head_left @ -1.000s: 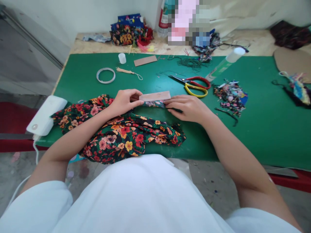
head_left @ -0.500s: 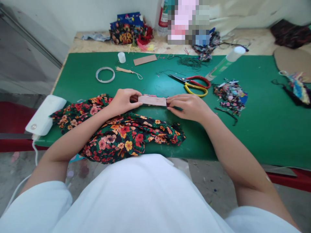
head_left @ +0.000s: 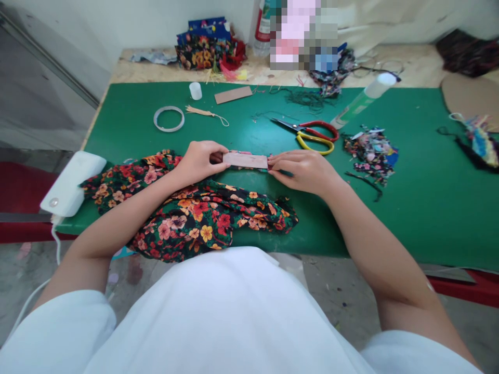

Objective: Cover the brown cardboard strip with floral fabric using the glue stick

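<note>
Between my two hands is a small pale strip of card (head_left: 246, 160), with a little patterned fabric showing along its long edges. My left hand (head_left: 200, 162) pinches its left end between thumb and fingers. At the right end my right hand (head_left: 300, 169) is closed in a pinch, its fingertips on the strip and the fabric. Just below lies a crumpled floral cloth (head_left: 206, 218), black and green with red, pink and yellow flowers, passing beneath my left forearm. Scissors (head_left: 312, 136) with one red and one yellow handle rest beyond my right hand.
On the green mat (head_left: 413, 218) lie a tape roll (head_left: 169, 119), a tassel (head_left: 206, 114), a white cap (head_left: 195, 91), a card strip (head_left: 233, 95), a glue stick (head_left: 364, 101) and fabric scraps (head_left: 370, 156). A white corded device (head_left: 74, 183) sits at the left edge.
Slightly more patterned fabric shows along the strip's lower edge and right end. Both hands keep their hold in nearly the same place.
</note>
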`<state>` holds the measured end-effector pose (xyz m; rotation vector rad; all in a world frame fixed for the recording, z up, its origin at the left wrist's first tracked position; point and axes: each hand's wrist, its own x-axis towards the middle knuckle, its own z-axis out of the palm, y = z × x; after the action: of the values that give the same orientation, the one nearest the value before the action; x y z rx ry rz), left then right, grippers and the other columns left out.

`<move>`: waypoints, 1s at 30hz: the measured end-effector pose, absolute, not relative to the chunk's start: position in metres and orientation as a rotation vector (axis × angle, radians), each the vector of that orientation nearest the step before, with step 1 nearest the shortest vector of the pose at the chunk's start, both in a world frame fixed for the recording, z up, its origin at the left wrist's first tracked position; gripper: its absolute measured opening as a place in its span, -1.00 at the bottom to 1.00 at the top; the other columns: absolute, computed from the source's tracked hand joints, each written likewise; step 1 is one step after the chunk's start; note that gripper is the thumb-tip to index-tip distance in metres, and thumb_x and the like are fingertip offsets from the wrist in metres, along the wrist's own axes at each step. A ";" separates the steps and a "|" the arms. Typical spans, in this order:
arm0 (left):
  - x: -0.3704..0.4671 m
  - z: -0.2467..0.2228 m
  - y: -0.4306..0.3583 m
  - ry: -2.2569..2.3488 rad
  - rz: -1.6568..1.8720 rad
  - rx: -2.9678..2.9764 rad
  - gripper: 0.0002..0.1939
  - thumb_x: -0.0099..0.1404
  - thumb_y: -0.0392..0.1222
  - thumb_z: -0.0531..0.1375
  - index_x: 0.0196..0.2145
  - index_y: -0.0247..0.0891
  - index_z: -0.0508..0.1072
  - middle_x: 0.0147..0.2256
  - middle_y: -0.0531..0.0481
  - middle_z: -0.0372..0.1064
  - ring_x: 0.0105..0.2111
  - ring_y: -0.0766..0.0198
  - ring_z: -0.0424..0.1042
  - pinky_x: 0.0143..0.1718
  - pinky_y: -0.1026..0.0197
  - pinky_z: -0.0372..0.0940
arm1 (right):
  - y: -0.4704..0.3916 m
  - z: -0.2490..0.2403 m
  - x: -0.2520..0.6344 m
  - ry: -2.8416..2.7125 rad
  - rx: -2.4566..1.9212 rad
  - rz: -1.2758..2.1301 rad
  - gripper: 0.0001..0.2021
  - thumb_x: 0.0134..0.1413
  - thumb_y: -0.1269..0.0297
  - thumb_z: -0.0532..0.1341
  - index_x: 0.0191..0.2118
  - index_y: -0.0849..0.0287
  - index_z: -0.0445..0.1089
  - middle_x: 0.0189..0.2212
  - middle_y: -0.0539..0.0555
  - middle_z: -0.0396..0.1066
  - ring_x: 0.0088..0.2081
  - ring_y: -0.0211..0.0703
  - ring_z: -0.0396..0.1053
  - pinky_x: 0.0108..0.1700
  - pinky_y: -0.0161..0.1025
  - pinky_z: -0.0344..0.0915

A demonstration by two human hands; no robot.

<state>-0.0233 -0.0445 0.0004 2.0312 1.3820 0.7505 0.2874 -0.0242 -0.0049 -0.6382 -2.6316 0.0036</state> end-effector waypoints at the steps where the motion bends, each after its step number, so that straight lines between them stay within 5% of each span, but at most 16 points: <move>1: -0.023 0.000 -0.044 1.381 0.750 2.038 -0.61 0.13 -0.07 0.37 -0.14 -0.36 0.70 -0.23 -0.11 0.67 -0.33 0.27 0.60 -0.16 0.19 0.56 | -0.024 -0.005 0.287 -2.634 -0.642 0.003 -0.73 0.41 0.31 0.17 -0.28 0.15 0.61 -0.20 0.11 0.72 -0.12 -0.02 0.70 -0.08 -0.14 0.63; 20: -0.023 -0.005 -0.040 1.391 0.755 2.124 -0.62 0.13 -0.05 0.38 -0.15 -0.31 0.72 -0.19 -0.12 0.63 -0.36 0.29 0.56 -0.22 0.19 0.55 | -0.024 -0.012 0.288 -2.634 -0.762 -0.137 -0.82 0.39 0.25 0.20 -0.15 0.11 0.58 -0.23 0.08 0.69 -0.28 -0.09 0.64 -0.28 -0.20 0.46; 30: -0.022 -0.008 -0.040 1.398 0.743 2.153 -0.64 0.16 -0.07 0.38 -0.13 -0.30 0.71 -0.19 -0.10 0.61 -0.37 0.31 0.53 -0.21 0.17 0.54 | -0.025 -0.010 0.286 -2.640 -0.720 -0.033 -0.75 0.41 0.27 0.18 -0.12 0.15 0.64 -0.18 0.15 0.69 -0.17 -0.03 0.64 -0.11 -0.14 0.53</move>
<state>-0.0225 -0.0397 -0.0075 2.1526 1.3983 0.7434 0.2858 -0.0247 -0.0097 -0.7202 -2.6396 -0.0329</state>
